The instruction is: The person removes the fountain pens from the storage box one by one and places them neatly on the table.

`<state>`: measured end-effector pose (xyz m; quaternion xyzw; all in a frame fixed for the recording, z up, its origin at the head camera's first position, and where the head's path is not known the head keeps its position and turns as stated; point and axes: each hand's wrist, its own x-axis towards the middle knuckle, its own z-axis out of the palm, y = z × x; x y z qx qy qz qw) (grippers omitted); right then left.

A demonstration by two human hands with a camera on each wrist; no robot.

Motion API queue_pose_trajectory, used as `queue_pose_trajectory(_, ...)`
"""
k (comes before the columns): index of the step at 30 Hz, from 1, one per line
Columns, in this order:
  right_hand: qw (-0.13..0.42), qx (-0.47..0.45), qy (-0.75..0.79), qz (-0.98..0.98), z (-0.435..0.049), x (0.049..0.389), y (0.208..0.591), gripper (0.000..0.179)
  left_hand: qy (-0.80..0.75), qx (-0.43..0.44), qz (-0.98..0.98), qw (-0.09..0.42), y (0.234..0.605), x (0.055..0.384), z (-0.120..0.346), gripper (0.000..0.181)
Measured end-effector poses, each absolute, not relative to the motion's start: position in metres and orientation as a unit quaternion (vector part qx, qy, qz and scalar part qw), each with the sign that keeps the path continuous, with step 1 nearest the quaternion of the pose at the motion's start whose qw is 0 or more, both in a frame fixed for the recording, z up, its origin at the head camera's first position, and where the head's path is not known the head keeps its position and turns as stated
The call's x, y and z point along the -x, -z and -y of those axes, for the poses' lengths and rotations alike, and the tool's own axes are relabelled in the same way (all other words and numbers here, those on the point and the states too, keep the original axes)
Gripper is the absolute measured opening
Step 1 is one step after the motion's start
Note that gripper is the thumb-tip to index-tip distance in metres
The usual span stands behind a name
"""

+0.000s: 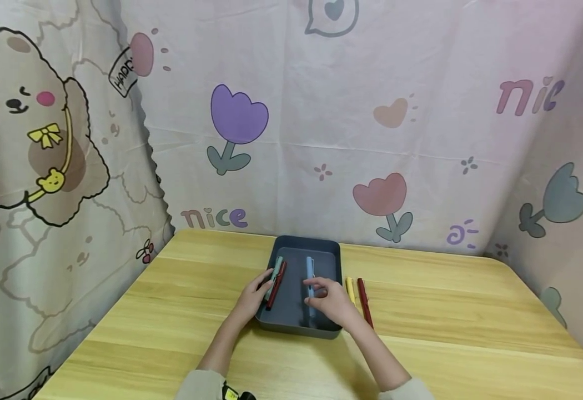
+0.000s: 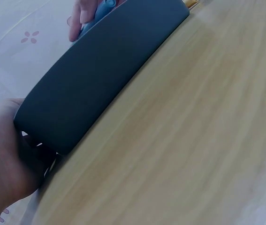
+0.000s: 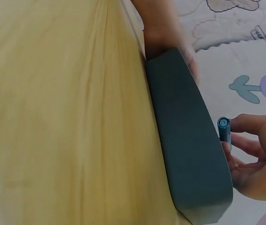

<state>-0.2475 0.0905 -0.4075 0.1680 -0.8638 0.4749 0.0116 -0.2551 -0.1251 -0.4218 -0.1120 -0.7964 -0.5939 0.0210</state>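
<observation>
Wood-grain table (image 1: 446,311) supported dark-grey rectangular tray (image 1: 293,289) | left hand (image 1: 252,300) braced tray side, apparently for stability, closure indeterminable | right hand (image 1: 333,303) pinched slim light-blue pen (image 1: 310,268) over tray

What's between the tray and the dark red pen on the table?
The yellow pen, lying on the table with the tray on one side and the dark red pen on the other. The head view shows it.

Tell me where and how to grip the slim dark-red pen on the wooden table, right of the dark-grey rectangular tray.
Probably mid-barrel, pinched across its width from above and its right: the slim dark-red pen lies flat, pointing roughly away from the person, with a slim yellow pen close on its left.
</observation>
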Motion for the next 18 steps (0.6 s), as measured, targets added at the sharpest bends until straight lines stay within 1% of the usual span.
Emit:
queue_pose_trajectory(8,0.015,-0.157,-0.482,0.862,-0.106,0.241,0.405,0.037,0.594,0.113,0.796,0.018,0.422,0.255,0.126,0.046)
queue_pose_trajectory(14,0.033,-0.136,-0.474,0.869,-0.117,0.235,0.402,0.036,0.594,0.110,0.797,0.019,0.444,0.272,0.128,0.045)
queue_pose_trajectory(18,0.030,-0.115,-0.485,0.866,-0.126,0.232,0.400,0.036,0.589,0.107,0.801,0.025,0.455,0.279,0.129,0.046)
